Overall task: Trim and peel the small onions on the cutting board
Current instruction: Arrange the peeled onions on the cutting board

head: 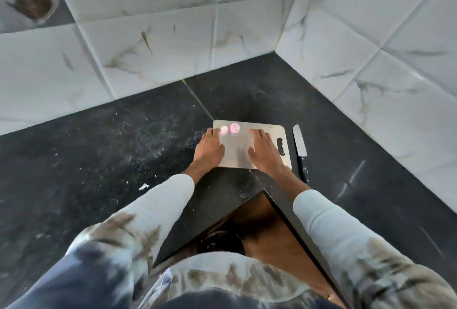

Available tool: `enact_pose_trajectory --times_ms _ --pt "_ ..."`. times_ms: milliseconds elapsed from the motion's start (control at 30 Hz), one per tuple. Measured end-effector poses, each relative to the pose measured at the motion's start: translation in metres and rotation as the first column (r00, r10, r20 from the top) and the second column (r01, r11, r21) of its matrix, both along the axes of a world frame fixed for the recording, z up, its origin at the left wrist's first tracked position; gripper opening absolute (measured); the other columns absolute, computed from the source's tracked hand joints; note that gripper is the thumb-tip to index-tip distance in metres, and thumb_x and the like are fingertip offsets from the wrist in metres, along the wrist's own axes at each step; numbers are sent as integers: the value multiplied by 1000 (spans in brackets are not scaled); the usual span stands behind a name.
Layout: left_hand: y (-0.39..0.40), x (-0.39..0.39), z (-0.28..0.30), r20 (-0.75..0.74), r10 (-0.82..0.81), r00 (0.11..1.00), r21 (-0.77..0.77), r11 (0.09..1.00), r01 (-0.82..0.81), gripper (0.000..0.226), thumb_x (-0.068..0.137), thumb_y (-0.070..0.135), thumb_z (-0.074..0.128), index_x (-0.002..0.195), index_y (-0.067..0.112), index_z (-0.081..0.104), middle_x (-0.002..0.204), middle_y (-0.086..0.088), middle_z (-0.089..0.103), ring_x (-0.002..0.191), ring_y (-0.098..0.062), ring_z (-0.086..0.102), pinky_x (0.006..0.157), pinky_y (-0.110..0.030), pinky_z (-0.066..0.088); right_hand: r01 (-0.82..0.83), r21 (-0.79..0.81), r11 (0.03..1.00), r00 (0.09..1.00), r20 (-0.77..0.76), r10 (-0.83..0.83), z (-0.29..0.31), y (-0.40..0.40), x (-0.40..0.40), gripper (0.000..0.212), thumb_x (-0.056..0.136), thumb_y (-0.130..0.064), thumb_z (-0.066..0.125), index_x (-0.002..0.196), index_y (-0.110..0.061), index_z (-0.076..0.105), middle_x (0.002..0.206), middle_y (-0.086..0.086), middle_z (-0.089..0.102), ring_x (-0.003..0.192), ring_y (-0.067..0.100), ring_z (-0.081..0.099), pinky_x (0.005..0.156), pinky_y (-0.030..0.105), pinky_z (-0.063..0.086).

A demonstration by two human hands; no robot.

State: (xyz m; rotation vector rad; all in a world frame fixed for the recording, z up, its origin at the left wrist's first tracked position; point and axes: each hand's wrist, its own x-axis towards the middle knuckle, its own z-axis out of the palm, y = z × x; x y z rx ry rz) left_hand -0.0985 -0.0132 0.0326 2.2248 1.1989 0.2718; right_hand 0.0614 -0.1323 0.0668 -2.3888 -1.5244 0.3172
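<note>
head view: a person is standing at the inner corner of a dark stone worktop (99, 150), looking down. a pale rectangular cutting board (237, 145) is lying flat on the worktop near its front edge, with a dark handle slot at its right end. two small pinkish onions are sitting on the far left part of the board, side by side and nearly touching: the left onion (224, 130) is paler, the right onion (234, 128) is pinker and slightly larger. whether they are peeled cannot be told; they are blurred and overexposed.

the left hand (209, 146) is lying palm down over the left edge of the board, fingers spread flat, grasping nothing; its fingertips are reaching just beside the left onion. the right hand (263, 150) is lying palm down on the right half of the board, fingers extended flat, likewise grasping nothing, well apart from the onions and just left of the handle slot.

a knife (299, 144) is lying on the worktop just beside the board's right end, blade pointing away from the person, dark handle toward them. neither hand is touching it.

white specks are lying scattered across the worktop left of the board. marbled white tile walls (148, 36) are meeting behind the worktop. both arms are wearing pale sleeves (158, 204).
</note>
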Motion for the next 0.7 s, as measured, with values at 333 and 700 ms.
enact_pose_trajectory --times_ms 333,700 --pt "83 20 -25 -19 -91 996 -91 992 89 58 103 25 66 156 16 44 158 -8 47 135 -34 58 111 -48 49 30 -90 996 998 -45 -34 -35 86 6 61 101 -16 69 155 -17 41 153 10 47 139 34 49 103 50 52" --pt "94 59 -29 -30 -110 993 -87 990 107 40 101 17 65 141 13 60 146 -9 52 124 -36 64 102 -49 55 -11 -133 991 997 77 21 -70 134 35 44 100 -28 74 141 -25 59 146 11 53 131 32 55 97 42 58"
